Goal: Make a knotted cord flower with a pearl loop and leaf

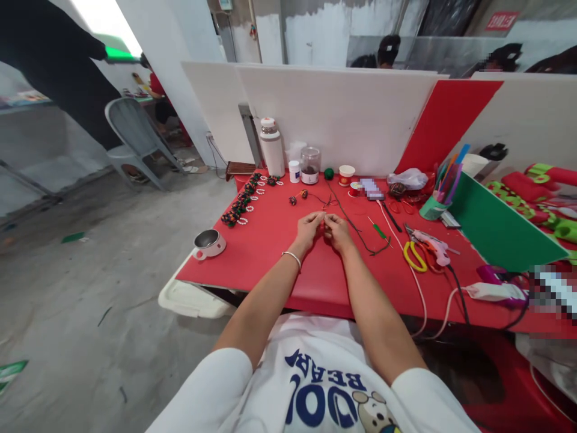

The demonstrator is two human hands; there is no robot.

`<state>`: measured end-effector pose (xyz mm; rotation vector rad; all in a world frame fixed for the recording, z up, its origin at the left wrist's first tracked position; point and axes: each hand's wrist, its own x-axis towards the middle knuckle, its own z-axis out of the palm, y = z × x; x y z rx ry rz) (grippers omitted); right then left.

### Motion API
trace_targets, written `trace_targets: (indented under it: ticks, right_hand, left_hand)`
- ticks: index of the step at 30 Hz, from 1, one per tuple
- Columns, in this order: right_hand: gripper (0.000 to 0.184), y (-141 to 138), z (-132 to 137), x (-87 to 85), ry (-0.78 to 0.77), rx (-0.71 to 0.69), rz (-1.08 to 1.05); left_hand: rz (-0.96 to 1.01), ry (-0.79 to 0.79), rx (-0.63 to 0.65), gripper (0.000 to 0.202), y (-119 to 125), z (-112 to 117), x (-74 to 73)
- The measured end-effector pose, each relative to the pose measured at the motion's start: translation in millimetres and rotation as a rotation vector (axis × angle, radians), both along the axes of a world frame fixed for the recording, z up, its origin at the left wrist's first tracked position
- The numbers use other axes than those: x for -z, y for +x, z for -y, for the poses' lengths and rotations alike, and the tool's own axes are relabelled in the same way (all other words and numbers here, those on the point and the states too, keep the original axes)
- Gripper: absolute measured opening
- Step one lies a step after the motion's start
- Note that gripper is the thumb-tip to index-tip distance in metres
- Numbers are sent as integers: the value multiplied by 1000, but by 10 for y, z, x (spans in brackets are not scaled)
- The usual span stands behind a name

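Observation:
My left hand (310,231) and my right hand (337,231) meet above the red tabletop (270,252), fingers closed in a pinch with the tips together. What lies between the fingertips is too small to make out. Just beyond them a thin reddish strand (331,205) shows. A dark cord (345,210) runs from a green yarn ball (329,174) past my right hand and bends at its end. Two small knotted balls (298,196) lie beyond my left hand. At the left is a row of dark knotted pieces with white bead loops (243,201).
A pink cup (210,243) stands at the left edge; a thermos (271,147) and a jar (310,165) stand at the back. On the right lie a green-handled hook (378,230), yellow-handled pliers (415,255), a pink glue gun (433,245), and cables. A pen cup (435,205) stands behind.

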<state>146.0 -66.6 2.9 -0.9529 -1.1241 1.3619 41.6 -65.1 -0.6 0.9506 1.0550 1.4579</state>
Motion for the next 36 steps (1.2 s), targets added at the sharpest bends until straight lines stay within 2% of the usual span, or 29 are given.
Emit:
trace_targets:
  ticks: [6,8,11,14,17,20,23,26,29,33,36]
  right_hand:
    - [40,-68,-107,42,-27,-70,-13]
    - [38,-46,-195,51,-25,-79,6]
    - [36,37,-415,29,12,12,21]
    - [37,147,-667,-24,62,53,38]
    - [42,248,-845,-43,17,-120,55]
    - [43,333,-951,-4,-29,-252,52]
    - [36,400,-1042,42,13,-237,62]
    - [25,429,-1111,57,77,-171,79]
    - [30,404,-1127,62,113,-113,110]
    - [35,330,-1119,98,123,-69,188]
    - [36,301,-1140,139,147,5,269]
  left_hand:
    - [152,-54,91,54,-188,-56,-106]
    - [174,-55,116,50,-251,-155,-137]
    - [187,-60,164,44,-295,-373,-155]
    - [163,-110,300,46,-287,-600,-137]
    - [127,-177,490,47,-272,-766,-105]
    - [116,-201,598,45,-254,-866,-77]
    - [133,-176,598,47,-198,-926,-50]
    - [167,-117,503,51,-118,-957,-22]
    - [172,-96,450,51,-77,-955,1]
    - [154,-135,498,48,-84,-913,21]
    - [158,-141,471,46,-66,-891,26]
